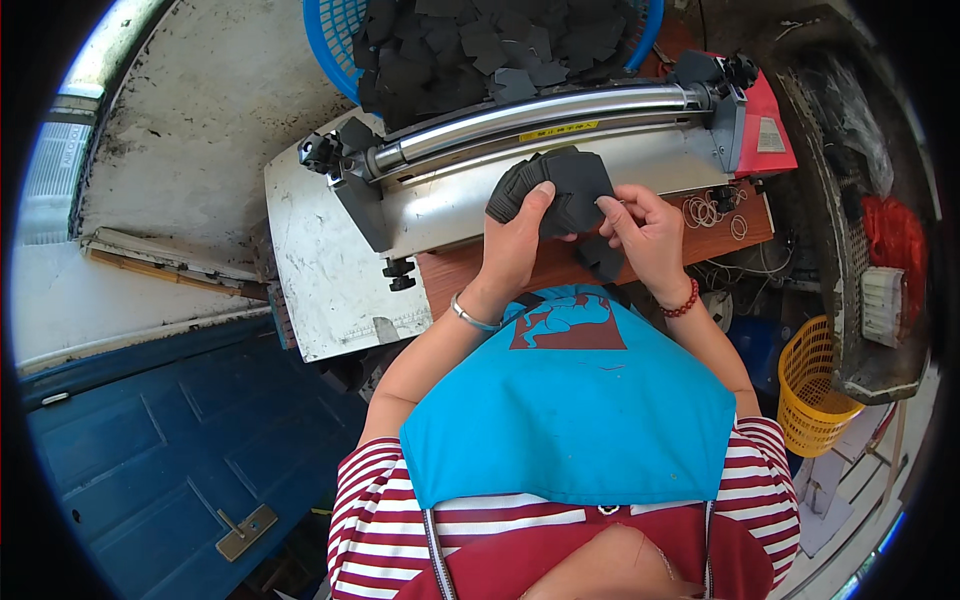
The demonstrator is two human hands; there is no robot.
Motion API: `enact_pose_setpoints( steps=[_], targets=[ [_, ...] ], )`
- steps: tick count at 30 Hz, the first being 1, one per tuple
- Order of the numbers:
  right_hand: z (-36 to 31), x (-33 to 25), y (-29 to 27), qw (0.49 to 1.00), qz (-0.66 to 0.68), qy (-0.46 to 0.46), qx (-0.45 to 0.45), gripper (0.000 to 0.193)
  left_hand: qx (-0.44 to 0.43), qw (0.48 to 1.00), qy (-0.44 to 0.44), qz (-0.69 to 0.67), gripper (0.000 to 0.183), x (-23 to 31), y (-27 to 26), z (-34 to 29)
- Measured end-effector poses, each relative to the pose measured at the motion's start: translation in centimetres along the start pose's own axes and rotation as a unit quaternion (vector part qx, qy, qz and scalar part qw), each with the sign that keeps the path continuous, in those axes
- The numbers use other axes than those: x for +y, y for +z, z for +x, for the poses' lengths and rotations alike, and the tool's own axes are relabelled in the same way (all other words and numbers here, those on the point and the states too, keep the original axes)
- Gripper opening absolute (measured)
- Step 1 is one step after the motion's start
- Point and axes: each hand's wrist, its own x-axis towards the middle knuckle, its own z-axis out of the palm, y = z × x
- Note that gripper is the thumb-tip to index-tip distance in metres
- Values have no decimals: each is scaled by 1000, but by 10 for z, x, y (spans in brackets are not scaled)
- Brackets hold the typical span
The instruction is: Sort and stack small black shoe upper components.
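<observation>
A fanned stack of flat black cut pieces (582, 178), with notched edges, is gripped in my left hand (512, 248), the thumb pressed on top. My right hand (655, 245) pinches thumb and forefinger at the right edge of the stack's top piece; its other fingers curl in. Just below the stack, between my hands, a separate black piece (600, 258) shows; what it rests on is hard to make out. Both hands are over the brown board (455, 275) in front of a machine with a shiny metal roller (540, 125).
Behind the roller stands a blue basket (318, 40) heaped with black pieces (490, 45). Several rubber bands (703, 210) lie at the board's right. A red end housing (765, 130) closes the machine's right side. A yellow basket (815, 375) stands at right, a blue door (150, 450) at lower left.
</observation>
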Motion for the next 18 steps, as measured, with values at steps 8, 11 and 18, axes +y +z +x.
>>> enact_pose_setpoints(
  steps=[8, 11, 18],
  targets=[
    [15, -1, 2, 992, -95, 8, -80, 19, 37, 993, 54, 96, 21, 3, -18, 0],
    [18, -5, 2, 984, -139, -13, -108, 20, 34, 991, 64, 112, 19, 7, -21, 0],
    [25, -3, 5, 974, -183, -57, -117, 22, 68, 987, 100, 104, 13, 6, -27, 5]
  ],
)
